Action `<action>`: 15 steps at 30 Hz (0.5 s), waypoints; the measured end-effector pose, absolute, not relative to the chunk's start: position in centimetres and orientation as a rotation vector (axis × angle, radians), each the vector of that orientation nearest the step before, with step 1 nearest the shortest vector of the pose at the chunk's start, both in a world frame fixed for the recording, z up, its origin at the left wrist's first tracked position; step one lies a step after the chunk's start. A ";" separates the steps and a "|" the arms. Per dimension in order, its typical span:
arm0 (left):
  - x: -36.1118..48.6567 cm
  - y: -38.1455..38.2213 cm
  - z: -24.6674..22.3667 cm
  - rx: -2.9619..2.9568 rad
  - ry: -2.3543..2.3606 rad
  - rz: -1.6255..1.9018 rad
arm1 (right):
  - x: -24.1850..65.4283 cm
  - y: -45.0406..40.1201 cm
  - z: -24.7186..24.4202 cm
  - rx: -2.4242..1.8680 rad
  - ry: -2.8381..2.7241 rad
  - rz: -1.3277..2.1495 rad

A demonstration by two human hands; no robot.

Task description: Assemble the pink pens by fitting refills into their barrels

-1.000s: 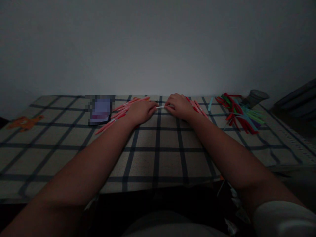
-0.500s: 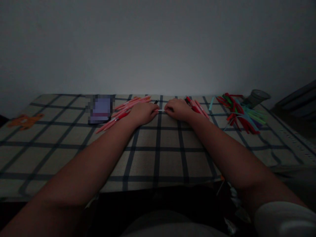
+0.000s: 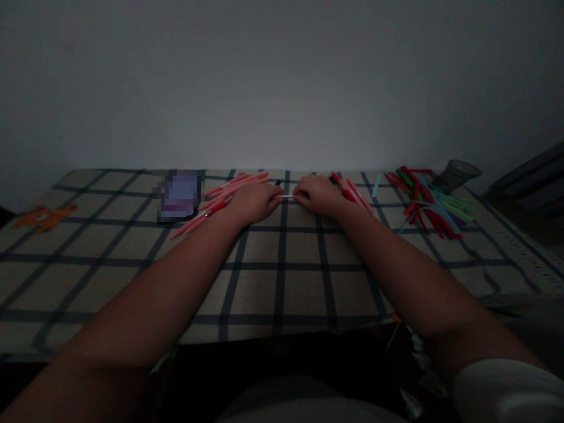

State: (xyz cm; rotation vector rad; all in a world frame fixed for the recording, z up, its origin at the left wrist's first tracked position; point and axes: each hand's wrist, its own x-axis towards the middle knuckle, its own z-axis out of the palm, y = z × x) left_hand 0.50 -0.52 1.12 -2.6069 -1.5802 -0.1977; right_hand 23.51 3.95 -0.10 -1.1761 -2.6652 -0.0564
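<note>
Two bare hands meet near the middle of the far edge of the desk (image 3: pixel 302 288), over its cream cloth with dark blue checks. Between them lies one thin white stick-like piece (image 3: pixel 288 196), roughly level, its ends hidden in the fingers. The left hand (image 3: pixel 255 201) is curled, thumb and fingertips pinched together on the left end; the right hand (image 3: pixel 319 194) pinches the other end, its fingers bent and close together.

Slim pink pen-like sticks (image 3: pixel 233 187) fan out beside the left hand, a red piece (image 3: pixel 215 207) among them — the forearm covers part of this group. More pink sticks (image 3: pixel 359 194) lie just right of the right hand, next to a red-and-black piece (image 3: pixel 339 182).

Toward the far right corner are a narrow pale-blue strip (image 3: pixel 376 185), a tangled heap of red, green, blue and purple strips (image 3: pixel 429 205), and a see-through cup (image 3: pixel 458 172) that leans. A dark-edged phone-like slab (image 3: pixel 180 197), partly pixelated, lies toward the far left corner — a flat orange cut-out shape (image 3: pixel 45 217) sits near the left edge.
</note>
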 end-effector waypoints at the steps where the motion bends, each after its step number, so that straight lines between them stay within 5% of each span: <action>1: 0.5 -0.5 1.1 -2.608 -1.586 -0.198 | 23.5 3.9 -0.1 -1.174 -2.662 -0.059; 15: 0.3 -0.3 0.9 -2.634 -1.557 -0.250 | 23.6 4.0 -0.1 -1.170 -2.655 -0.056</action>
